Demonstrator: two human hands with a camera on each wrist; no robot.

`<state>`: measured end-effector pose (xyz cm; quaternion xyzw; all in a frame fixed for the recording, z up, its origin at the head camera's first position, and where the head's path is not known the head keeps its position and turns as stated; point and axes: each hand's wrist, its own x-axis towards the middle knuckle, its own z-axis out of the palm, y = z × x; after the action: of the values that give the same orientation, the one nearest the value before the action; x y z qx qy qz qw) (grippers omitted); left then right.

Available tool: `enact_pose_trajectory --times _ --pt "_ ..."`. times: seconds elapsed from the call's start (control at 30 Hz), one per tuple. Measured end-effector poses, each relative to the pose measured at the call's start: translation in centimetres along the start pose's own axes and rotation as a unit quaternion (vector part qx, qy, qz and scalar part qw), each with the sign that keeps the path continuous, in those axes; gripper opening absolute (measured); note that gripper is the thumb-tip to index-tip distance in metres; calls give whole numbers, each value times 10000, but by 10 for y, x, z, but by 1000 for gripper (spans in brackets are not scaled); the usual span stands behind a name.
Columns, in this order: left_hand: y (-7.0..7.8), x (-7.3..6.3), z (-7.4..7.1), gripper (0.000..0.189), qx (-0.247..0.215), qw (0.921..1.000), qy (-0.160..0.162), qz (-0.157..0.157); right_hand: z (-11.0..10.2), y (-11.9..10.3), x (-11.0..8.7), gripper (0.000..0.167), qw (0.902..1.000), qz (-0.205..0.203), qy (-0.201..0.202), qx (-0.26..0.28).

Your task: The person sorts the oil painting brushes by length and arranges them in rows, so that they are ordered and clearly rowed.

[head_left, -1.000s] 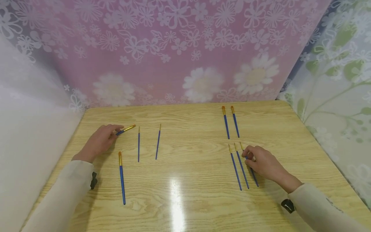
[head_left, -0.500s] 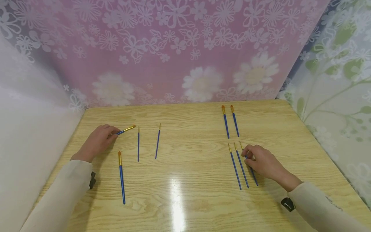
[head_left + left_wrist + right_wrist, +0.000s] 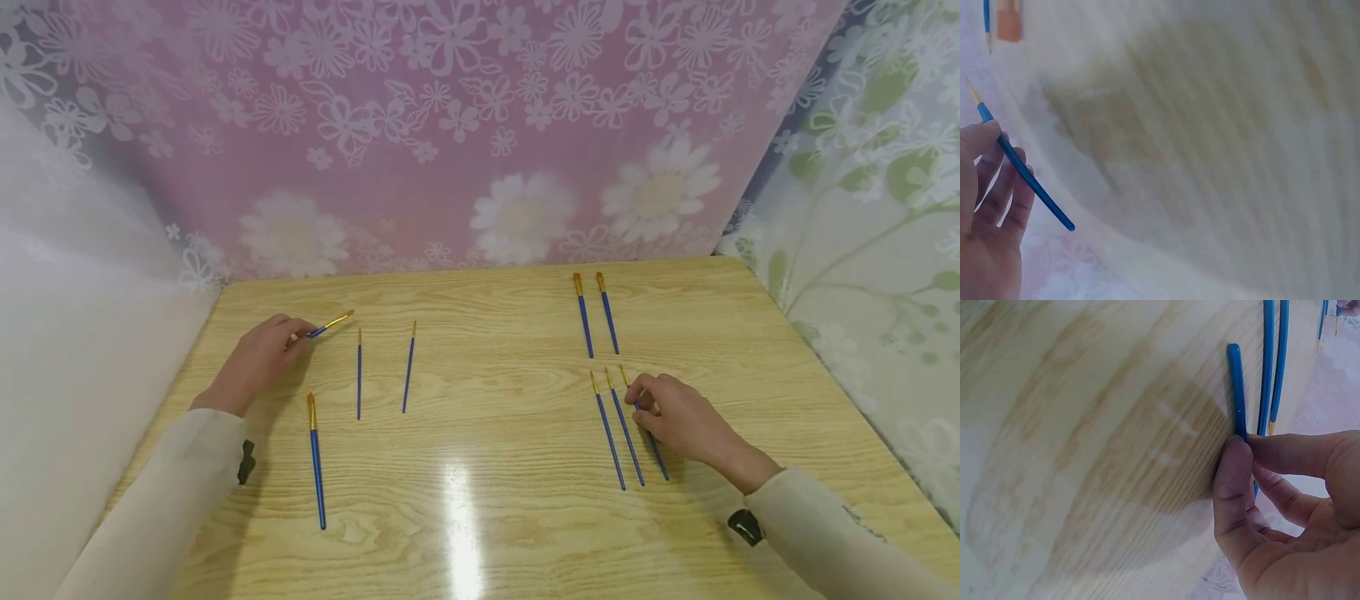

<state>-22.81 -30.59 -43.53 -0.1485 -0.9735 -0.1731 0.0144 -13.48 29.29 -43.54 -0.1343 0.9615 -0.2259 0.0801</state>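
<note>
"What could go wrong from here?"

"On the left, a swivel. The left hand [image 3: 255,362] pinches the left brush [image 3: 1029,175] near its collar, with much of the handle sticking out free; a slack thumb could let it turn, and the bristles might then knock the thin brush [image 3: 359,375] beside it."

"And on the right?"

"Crowding. The right hand [image 3: 678,412] pinches the right brush [image 3: 657,456], last in a row of three, and its fingertips sit just beside the middle brush [image 3: 626,430]; a small sideways push could roll that one out of line."

"Where exactly are the two held ones?"

"The left brush is toward the far left corner of the surface [image 3: 510,333], tilted and seemingly raised (the height is hard to judge from above). The right brush is nearer the right edge; whether it touches the surface cannot be told."

"How are the arms set?"

"The left sleeve [image 3: 168,500] and the right sleeve [image 3: 832,533] slant in from opposite sides of the near edge, backs of the hands up. The right thumb and forefinger make a narrow pinch; the left fingers fan out behind the handle, thumb across it."
</note>
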Motion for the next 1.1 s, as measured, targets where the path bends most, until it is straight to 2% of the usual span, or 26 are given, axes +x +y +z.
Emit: enact_pose_trajectory --times 0.3,0.53,0.83,1.1 --pt "28 20 -2 35 -323 9990 -271 -145 0 -3 1 12 10000 13 15 -33" --pt "54 38 4 40 -606 9969 -482 -158 -1 -3 1 13 10000 49 -2 -51" --pt "80 52 14 27 -719 9952 -631 226 -1 -3 1 12 10000 66 -18 -15" --pt "109 63 21 30 -872 9924 -846 198 -3 -4 1 13 9998 166 -94 10"
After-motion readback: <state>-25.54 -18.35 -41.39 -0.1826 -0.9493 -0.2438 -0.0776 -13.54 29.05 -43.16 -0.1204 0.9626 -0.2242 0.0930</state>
